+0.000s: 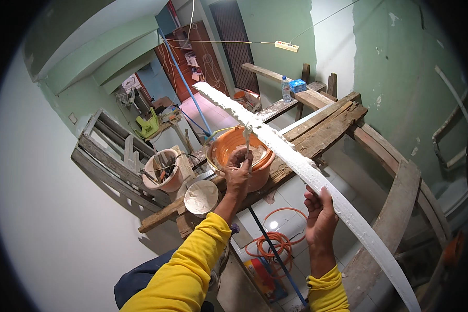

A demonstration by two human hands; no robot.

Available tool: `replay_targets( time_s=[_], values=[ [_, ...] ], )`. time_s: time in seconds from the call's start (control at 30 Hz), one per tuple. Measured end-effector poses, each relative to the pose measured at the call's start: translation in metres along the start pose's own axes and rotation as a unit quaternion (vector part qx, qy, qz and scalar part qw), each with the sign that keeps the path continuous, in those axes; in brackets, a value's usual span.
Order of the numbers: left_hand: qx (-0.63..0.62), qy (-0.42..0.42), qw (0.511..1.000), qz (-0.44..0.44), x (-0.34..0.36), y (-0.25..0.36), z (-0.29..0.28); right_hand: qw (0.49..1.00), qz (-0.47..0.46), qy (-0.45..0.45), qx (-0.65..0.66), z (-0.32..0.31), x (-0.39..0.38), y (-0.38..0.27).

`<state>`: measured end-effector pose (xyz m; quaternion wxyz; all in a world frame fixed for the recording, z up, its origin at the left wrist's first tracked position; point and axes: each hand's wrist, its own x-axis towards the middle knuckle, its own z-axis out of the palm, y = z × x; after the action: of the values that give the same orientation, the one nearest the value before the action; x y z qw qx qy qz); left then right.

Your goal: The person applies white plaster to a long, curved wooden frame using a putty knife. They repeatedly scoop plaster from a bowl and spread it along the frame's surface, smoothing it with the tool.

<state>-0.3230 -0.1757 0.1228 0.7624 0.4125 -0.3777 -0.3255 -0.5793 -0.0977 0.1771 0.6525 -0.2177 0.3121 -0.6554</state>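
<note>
My left hand [239, 171] grips an upright putty knife [247, 138], with white paste on its blade at the edge of a long white strip [283, 145]. My right hand [320, 213] holds that strip near its lower half; the strip slants from the upper middle to the lower right, its upper part lumpy with paste. Behind my left hand is an orange bucket [223, 143] with pale paste inside. A white tub of paste [201, 196] stands left of my left wrist.
Wooden planks [322, 130] form a platform beneath the buckets. A bucket of tools [164, 169] and a wooden frame [104, 156] are left. A bottle [286, 89] and blue box [298, 86] stand farther back. An orange hose [278, 244] coils on the tiled floor.
</note>
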Motion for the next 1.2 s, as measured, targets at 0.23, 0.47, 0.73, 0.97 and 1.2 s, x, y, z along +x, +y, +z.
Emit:
replay_targets(
  time_s=[0.23, 0.47, 0.73, 0.97, 1.2],
  values=[
    [0.066, 0.031, 0.997, 0.016, -0.023, -0.007, 0.015, 1.0, -0.008, -0.001, 0.005, 0.001, 0.001, -0.001],
    [0.045, 0.001, 0.998, 0.038, -0.057, -0.012, 0.023, 1.0, 0.0, 0.006, 0.007, 0.004, 0.0, -0.001],
    [0.104, -0.035, 0.988, 0.109, -0.086, -0.033, 0.013, 1.0, 0.002, 0.005, 0.005, -0.001, 0.006, 0.002],
    [0.042, 0.018, 0.992, 0.117, -0.031, -0.007, 0.045, 1.0, 0.009, 0.009, 0.002, -0.001, 0.003, 0.004],
    [0.129, 0.017, 0.976, 0.173, -0.042, -0.034, 0.048, 1.0, -0.001, 0.006, 0.007, 0.004, 0.0, -0.003]
  ],
)
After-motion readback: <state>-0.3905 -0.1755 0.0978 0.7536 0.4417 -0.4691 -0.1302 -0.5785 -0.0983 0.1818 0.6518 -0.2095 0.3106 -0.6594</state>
